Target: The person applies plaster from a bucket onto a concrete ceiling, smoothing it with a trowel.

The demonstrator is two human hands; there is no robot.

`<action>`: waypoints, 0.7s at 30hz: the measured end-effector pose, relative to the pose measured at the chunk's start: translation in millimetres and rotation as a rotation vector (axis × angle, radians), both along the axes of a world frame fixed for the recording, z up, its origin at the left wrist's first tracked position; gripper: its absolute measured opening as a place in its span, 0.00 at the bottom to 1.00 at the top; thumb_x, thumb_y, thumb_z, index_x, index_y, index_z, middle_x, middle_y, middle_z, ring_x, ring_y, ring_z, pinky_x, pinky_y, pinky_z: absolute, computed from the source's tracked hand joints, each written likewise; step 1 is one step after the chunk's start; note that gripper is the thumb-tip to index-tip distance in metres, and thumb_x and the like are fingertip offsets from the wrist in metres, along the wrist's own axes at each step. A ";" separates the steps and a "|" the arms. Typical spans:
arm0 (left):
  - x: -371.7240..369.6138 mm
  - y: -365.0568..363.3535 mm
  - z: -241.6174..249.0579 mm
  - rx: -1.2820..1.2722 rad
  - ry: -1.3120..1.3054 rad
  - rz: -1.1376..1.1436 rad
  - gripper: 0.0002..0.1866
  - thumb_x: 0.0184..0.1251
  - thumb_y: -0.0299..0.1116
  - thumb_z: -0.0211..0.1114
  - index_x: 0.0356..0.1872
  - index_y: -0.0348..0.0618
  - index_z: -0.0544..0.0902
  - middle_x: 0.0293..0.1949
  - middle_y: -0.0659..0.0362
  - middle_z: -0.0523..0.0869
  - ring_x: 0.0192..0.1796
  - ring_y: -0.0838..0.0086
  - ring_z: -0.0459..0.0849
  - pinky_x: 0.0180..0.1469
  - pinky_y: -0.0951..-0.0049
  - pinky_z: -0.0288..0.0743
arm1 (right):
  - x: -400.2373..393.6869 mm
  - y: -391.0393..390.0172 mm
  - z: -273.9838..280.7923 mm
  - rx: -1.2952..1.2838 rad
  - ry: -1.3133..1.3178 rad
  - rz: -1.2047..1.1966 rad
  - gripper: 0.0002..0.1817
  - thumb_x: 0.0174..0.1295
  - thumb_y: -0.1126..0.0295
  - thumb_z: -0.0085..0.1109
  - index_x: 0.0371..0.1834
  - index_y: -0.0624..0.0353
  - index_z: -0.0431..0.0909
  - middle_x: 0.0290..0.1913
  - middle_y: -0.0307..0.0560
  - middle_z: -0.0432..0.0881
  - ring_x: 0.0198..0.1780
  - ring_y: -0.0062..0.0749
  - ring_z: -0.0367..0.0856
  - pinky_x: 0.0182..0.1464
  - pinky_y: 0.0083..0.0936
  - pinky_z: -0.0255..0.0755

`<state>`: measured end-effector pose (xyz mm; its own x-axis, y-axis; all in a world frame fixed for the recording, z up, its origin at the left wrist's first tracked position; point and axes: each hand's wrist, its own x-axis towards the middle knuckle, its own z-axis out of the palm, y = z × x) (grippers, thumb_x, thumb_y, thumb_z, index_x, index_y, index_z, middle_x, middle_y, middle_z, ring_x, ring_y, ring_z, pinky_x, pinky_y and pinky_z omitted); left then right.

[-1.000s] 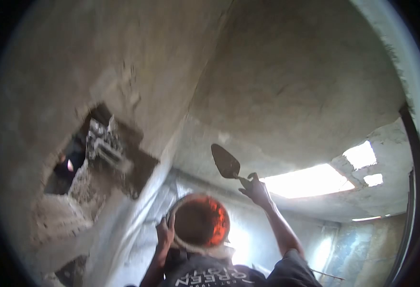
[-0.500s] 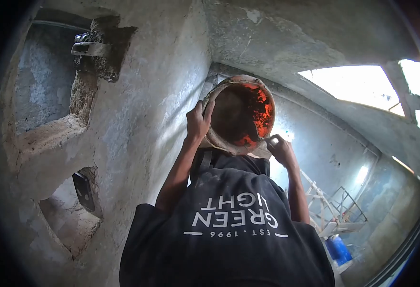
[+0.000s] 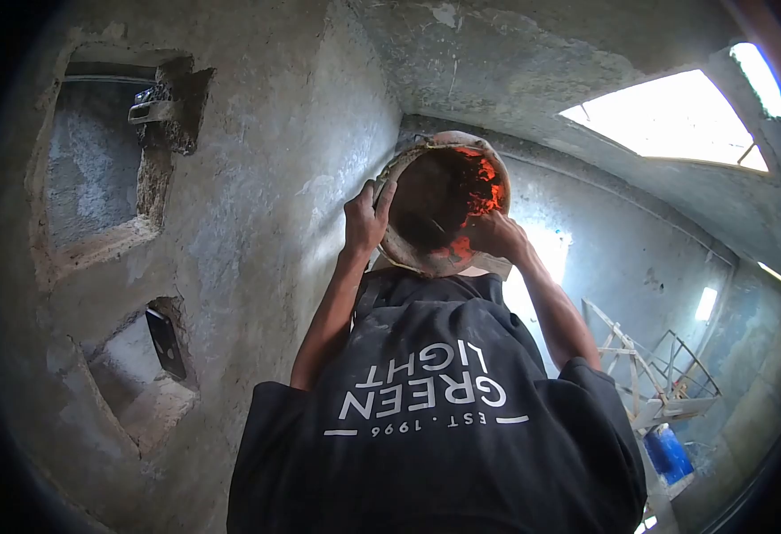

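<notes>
A round basin (image 3: 426, 191) coated with grey-brown mortar, its inside showing orange-red patches, is tipped with its mouth toward me. My left hand (image 3: 368, 218) grips the rim on the left side. My right hand (image 3: 499, 234) reaches over the right rim into the basin, its fingers closed. Whatever they hold is mostly hidden; a dark shape shows low inside the basin. Below the basin is my black shirt (image 3: 435, 374) with white lettering.
On the left, a rough plastered wall (image 3: 248, 196) has two openings; a dark flat object (image 3: 166, 343) leans in the lower one. At right stand a metal frame (image 3: 648, 374) and a blue container (image 3: 669, 454). Bright openings (image 3: 666, 116) break the surface at upper right.
My right hand has moved from the basin's lower right rim up and inward, over the rim. My left hand keeps its hold. The whole view has shifted slightly.
</notes>
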<state>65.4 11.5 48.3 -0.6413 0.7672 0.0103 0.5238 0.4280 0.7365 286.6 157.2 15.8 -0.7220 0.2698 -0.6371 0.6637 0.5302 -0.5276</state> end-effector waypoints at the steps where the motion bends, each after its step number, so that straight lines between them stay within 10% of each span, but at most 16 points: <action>1: 1.8 -1.6 3.0 -0.006 0.006 -0.015 0.20 0.67 0.44 0.57 0.29 0.33 0.75 0.23 0.40 0.78 0.29 0.44 0.78 0.29 0.56 0.70 | -1.7 -4.5 -1.8 0.023 0.035 0.053 0.15 0.56 0.65 0.55 0.48 0.43 0.80 0.40 0.43 0.83 0.40 0.39 0.82 0.44 0.35 0.77; 14: 8.1 -14.1 -4.2 -0.013 0.017 -0.027 0.19 0.67 0.43 0.58 0.32 0.31 0.76 0.24 0.42 0.79 0.28 0.45 0.78 0.29 0.58 0.71 | -6.5 -14.0 0.8 0.042 0.133 0.279 0.13 0.55 0.66 0.55 0.43 0.53 0.80 0.37 0.47 0.82 0.39 0.42 0.81 0.41 0.36 0.75; 21: 6.0 -13.3 2.3 -0.068 -0.037 -0.009 0.20 0.68 0.43 0.56 0.34 0.31 0.77 0.25 0.41 0.80 0.30 0.47 0.81 0.31 0.59 0.72 | -6.4 -24.0 -15.7 0.282 0.621 0.374 0.09 0.54 0.69 0.55 0.37 0.57 0.80 0.36 0.49 0.81 0.35 0.39 0.83 0.35 0.32 0.78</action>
<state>71.5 -1.8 50.5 -0.6336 0.7709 -0.0658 0.5006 0.4733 0.7248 280.1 133.2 0.1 -0.9991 0.0297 -0.0293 0.0410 0.8302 -0.5559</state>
